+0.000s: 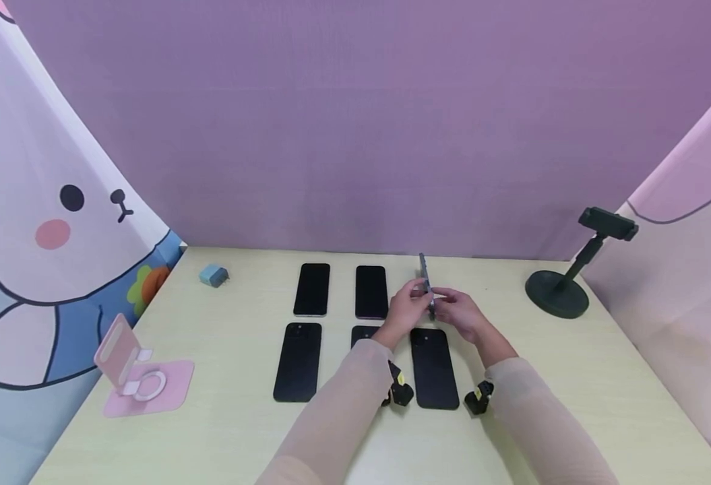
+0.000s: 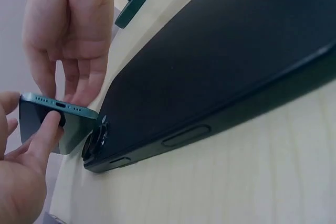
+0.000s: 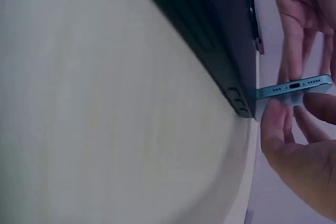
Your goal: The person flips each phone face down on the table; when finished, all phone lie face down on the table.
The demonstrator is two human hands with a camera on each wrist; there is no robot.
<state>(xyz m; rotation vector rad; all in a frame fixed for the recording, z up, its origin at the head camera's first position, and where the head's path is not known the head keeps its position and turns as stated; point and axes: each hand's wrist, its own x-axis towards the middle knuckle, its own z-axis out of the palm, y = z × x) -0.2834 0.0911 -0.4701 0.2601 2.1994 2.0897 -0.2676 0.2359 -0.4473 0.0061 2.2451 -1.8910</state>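
Both my hands, left [image 1: 405, 306] and right [image 1: 459, 311], have fingers pinched on a slim teal phone [image 1: 425, 283], held on edge above the desk [image 1: 240, 431], charging port showing.

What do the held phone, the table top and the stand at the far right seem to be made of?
Held phone: bluish edge with a matte metallic sheen, likely aluminium; speaker holes and a port are cut into it. Both hands' fingers pinch it.
Table top: pale yellowish surface with faint wood grain, probably laminate, satin finish.
Stand: dark, dull round base and arm, plastic or painted metal; cannot tell which.
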